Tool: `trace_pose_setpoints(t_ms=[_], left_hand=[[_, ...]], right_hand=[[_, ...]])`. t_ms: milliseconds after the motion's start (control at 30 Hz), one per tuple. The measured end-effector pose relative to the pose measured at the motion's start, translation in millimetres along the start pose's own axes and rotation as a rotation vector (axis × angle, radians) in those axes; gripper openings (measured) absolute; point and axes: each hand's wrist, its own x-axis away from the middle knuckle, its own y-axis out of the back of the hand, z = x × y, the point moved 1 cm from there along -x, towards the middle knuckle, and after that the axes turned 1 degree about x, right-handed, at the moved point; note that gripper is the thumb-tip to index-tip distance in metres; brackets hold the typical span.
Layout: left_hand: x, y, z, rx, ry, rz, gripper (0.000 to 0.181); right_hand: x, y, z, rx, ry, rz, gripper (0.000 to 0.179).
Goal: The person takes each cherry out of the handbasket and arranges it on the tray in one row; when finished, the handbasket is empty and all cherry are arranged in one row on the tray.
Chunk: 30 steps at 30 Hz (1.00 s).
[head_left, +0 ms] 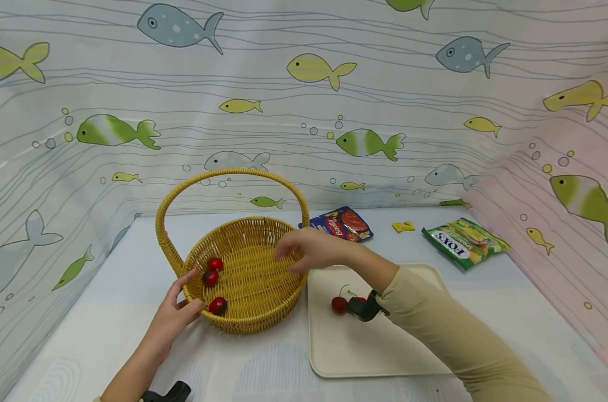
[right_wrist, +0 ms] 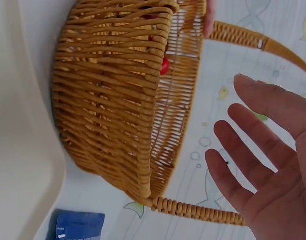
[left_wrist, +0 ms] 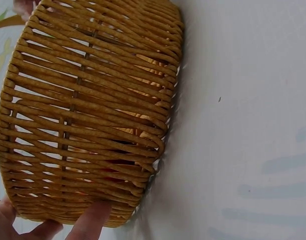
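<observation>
A yellow-brown wicker basket (head_left: 253, 324) with a tall arched handle stands on the table, tilted in neither direction. Inside it, along the left side, lie a red cherry (head_left: 215, 264), a darker cherry (head_left: 210, 278) and another cherry (head_left: 218, 305). My left hand (head_left: 170, 315) holds the basket's left rim; in the left wrist view its fingertips (left_wrist: 95, 217) press the woven wall. Above the basket's right side is my right hand (head_left: 311, 248), its fingers spread and holding nothing, as the right wrist view confirms. A cherry (head_left: 339, 305) with a stem lies on the beige tray (head_left: 354, 357).
More fruit on the tray is partly hidden by the right wrist camera (head_left: 365, 308). Behind lie a blue pouch (head_left: 344, 223), a small yellow packet (head_left: 403, 226) and a green-yellow bag (head_left: 464, 243). A fish-patterned cloth wall (head_left: 283, 134) encloses the table.
</observation>
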Motion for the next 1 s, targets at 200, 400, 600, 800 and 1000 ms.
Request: trace_pose_setpoints(t_ms=[200, 400, 600, 800, 1000], left_hand=[[0.2, 0.2, -0.1, 0.000, -0.007, 0.002, 0.068], [0.1, 0.2, -0.3, 0.002, 0.001, 0.000, 0.068], [-1.2, -0.2, -1.1, 0.000, 0.006, 0.000, 0.069], [-2.9, 0.0, -1.2, -0.010, 0.012, 0.001, 0.069], [-3.3, -0.4, -0.9, 0.006, 0.031, 0.006, 0.070]], right_hand=[[-20.5, -3.8, -1.4, 0.017, 0.011, 0.027, 0.029], [-42.5, -10.3, -6.5, -0.006, -0.017, 0.063, 0.028], [-62.5, -13.5, -8.7, -0.037, -0.059, 0.085, 0.027], [-85.6, -22.6, -17.2, -0.076, -0.106, 0.092, 0.027], [-107.7, -34.1, -22.2, -0.105, -0.136, 0.132, 0.029]])
